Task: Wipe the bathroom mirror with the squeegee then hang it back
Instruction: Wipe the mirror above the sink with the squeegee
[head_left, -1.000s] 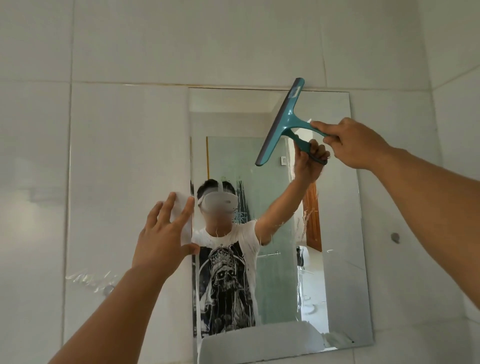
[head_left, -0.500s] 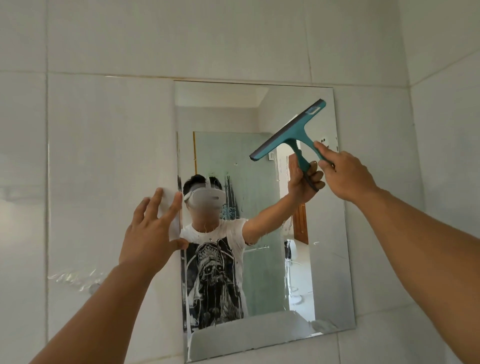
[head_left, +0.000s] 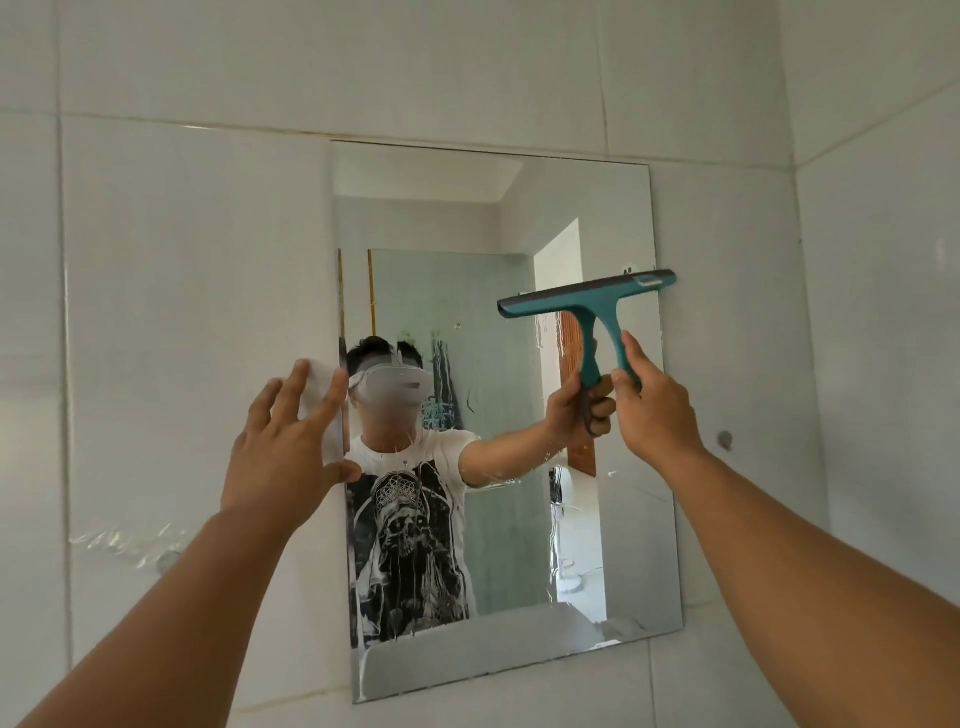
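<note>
Fingers (head_left: 631, 358) of the right hand (head_left: 655, 410) hide the squeegee (head_left: 592, 299) handle's end.

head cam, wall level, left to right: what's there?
Small wall stud → left hand, flat at the mirror's left edge → mirror → squeegee held by right hand → wall hook.

Squeegee (head_left: 589, 301) on mirror's (head_left: 467, 218) right half, left hand (head_left: 283, 441) at its left edge
</note>
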